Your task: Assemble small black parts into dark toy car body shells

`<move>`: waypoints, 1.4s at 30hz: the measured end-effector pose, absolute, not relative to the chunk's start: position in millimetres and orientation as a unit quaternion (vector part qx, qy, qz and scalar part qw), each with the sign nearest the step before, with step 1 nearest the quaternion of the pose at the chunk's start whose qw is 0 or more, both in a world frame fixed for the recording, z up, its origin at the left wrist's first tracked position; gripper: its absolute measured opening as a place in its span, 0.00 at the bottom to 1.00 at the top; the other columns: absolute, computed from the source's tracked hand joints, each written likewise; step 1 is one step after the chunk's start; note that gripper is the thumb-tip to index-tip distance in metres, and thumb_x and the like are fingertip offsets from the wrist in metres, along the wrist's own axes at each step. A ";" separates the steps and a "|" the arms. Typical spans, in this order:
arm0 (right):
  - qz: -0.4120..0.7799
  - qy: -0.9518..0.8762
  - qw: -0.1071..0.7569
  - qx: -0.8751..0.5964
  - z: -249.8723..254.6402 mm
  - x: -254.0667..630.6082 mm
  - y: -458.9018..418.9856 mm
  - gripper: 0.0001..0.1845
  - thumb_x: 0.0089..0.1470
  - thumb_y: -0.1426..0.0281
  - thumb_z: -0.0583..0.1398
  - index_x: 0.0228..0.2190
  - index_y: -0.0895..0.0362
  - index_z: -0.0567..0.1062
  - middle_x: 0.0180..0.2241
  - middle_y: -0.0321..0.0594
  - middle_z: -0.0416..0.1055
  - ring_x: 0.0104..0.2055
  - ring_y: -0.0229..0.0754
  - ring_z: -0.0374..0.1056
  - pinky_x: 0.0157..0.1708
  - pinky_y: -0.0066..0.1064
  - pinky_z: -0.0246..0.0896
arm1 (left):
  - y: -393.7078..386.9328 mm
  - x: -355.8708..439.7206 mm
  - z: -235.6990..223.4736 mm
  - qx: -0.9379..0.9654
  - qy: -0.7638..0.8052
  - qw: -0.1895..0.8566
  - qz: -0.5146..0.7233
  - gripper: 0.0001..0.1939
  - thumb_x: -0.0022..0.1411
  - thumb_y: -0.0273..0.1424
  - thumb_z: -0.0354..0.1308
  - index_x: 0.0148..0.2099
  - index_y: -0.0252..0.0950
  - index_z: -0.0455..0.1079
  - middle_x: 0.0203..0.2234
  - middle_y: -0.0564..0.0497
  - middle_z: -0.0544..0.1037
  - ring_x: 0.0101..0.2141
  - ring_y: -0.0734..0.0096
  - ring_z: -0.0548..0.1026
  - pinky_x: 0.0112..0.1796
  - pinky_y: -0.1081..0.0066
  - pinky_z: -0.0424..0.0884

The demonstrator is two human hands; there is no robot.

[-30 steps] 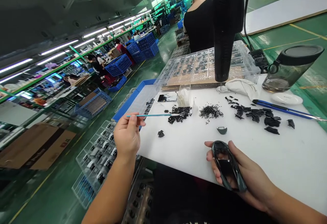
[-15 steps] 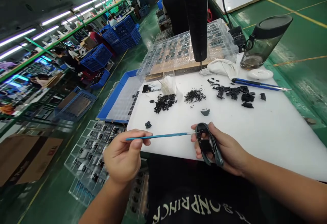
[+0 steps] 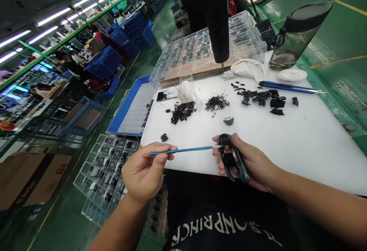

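Note:
My left hand [image 3: 145,172] pinches a thin blue brush [image 3: 192,149] between thumb and fingers. Its pale tip reaches the upper hollow of a dark grey-black plastic housing [image 3: 229,159], which my right hand [image 3: 255,159] grips with thumb and fingers around its sides. What exactly the tip touches is too small to tell. Just beyond the housing lies a small grey curved plastic piece [image 3: 228,121]. On the white board, left of that, sits a single black part [image 3: 164,137]. Piles of black plastic parts [image 3: 183,112] and tiny screws [image 3: 217,102] lie farther back.
A black electric screwdriver [image 3: 219,25] hangs over the white board [image 3: 301,148]. Behind it stands a clear compartment tray [image 3: 197,48]. To the right are a water bottle [image 3: 299,37], blue-handled tweezers [image 3: 292,87] and more black pieces [image 3: 260,97]. Blue tray [image 3: 114,123] and parts trays [image 3: 99,170] flank the left.
The brush and my left hand have shifted slightly right, and the tip sits farther into the housing. The housing has tilted a little in my right hand. The whole view has moved slightly.

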State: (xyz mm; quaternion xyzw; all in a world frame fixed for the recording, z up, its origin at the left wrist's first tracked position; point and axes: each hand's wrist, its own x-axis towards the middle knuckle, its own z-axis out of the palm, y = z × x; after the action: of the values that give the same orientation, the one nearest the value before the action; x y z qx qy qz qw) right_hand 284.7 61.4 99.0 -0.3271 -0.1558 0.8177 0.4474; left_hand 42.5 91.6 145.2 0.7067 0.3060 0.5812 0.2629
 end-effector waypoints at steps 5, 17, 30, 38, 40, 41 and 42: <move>0.821 -0.155 0.446 -0.322 100.3 284.8 61.3 0.23 0.64 0.53 0.52 0.48 0.58 0.69 0.36 0.43 0.73 0.28 0.40 0.71 0.29 0.30 0.72 | 90.0 42.9 144.1 0.709 0.325 0.236 0.579 0.08 0.62 0.23 0.60 0.43 0.36 0.77 0.31 0.51 0.81 0.31 0.69 0.80 0.25 0.73 0.77; 0.821 -0.157 0.439 -0.330 99.7 284.7 62.7 0.23 0.64 0.52 0.53 0.48 0.57 0.71 0.37 0.44 0.73 0.29 0.41 0.71 0.29 0.31 0.71 | 84.1 47.5 153.4 0.761 0.298 0.144 0.558 0.07 0.63 0.28 0.60 0.42 0.39 0.77 0.29 0.49 0.81 0.30 0.66 0.80 0.28 0.67 0.77; 0.821 -0.166 0.437 -0.329 100.4 285.3 61.2 0.25 0.64 0.51 0.52 0.48 0.57 0.71 0.36 0.45 0.74 0.28 0.41 0.70 0.27 0.30 0.69 | 84.0 45.9 154.4 0.754 0.296 0.140 0.570 0.06 0.63 0.28 0.60 0.42 0.39 0.77 0.28 0.49 0.81 0.29 0.66 0.80 0.26 0.67 0.76; 0.822 -0.159 0.440 -0.326 100.5 285.4 60.9 0.24 0.64 0.51 0.52 0.47 0.57 0.71 0.35 0.45 0.74 0.28 0.40 0.70 0.28 0.30 0.71 | 83.2 47.0 154.3 0.753 0.310 0.144 0.563 0.06 0.62 0.28 0.60 0.42 0.39 0.77 0.28 0.49 0.81 0.30 0.66 0.80 0.26 0.67 0.77; 0.822 -0.158 0.439 -0.327 100.9 285.5 61.2 0.25 0.63 0.51 0.52 0.47 0.58 0.71 0.34 0.45 0.74 0.27 0.40 0.70 0.27 0.30 0.71 | 83.2 44.6 153.9 0.748 0.313 0.137 0.568 0.05 0.62 0.30 0.60 0.41 0.39 0.77 0.27 0.49 0.80 0.29 0.65 0.80 0.26 0.66 0.77; 0.823 -0.157 0.438 -0.327 101.2 285.4 61.5 0.25 0.63 0.51 0.53 0.47 0.58 0.71 0.34 0.45 0.74 0.27 0.41 0.70 0.27 0.30 0.71 | 83.3 43.0 153.8 0.744 0.314 0.137 0.573 0.05 0.62 0.31 0.61 0.40 0.38 0.77 0.27 0.49 0.80 0.29 0.65 0.79 0.26 0.66 0.77; 0.824 -0.155 0.437 -0.326 101.4 285.4 61.8 0.25 0.63 0.51 0.53 0.47 0.58 0.72 0.34 0.45 0.74 0.27 0.41 0.71 0.27 0.30 0.71 | 83.4 41.1 154.1 0.738 0.315 0.139 0.580 0.05 0.62 0.32 0.61 0.40 0.38 0.77 0.27 0.49 0.80 0.29 0.65 0.79 0.25 0.66 0.76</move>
State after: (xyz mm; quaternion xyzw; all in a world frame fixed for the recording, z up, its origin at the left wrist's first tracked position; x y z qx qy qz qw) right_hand 285.4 61.8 101.4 -0.3261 -0.1555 0.8235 0.4374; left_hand 41.1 83.4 154.1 0.7383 0.3145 0.5802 0.1393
